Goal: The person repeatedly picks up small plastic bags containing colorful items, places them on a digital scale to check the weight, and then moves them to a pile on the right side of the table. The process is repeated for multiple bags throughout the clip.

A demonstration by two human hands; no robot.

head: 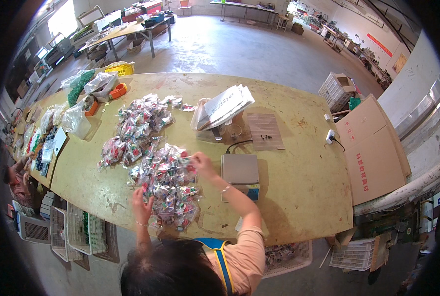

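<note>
A heap of small clear plastic bags [168, 185] with red, green, blue and white pieces inside lies in front of me on the table. My left hand [142, 205] is at the heap's left edge, thumb and fingers apart, close to a bag with a red piece. At the upper right edge of the heap is my right hand [205, 165], slightly blurred, its fingertips bent together by the bags; whether they pinch one is unclear. A second heap of similar bags [140, 122] adjoins this one farther back. Right of my right hand stands a weighing scale [240, 169].
A plastic bin [201, 130] holding papers stands behind the scale, beside a cardboard sheet [266, 131] with small dark pieces. A power cable [238, 145] runs behind the scale. A large carton [371, 155] leans at the table's right edge. Another person [22, 185] sits far left.
</note>
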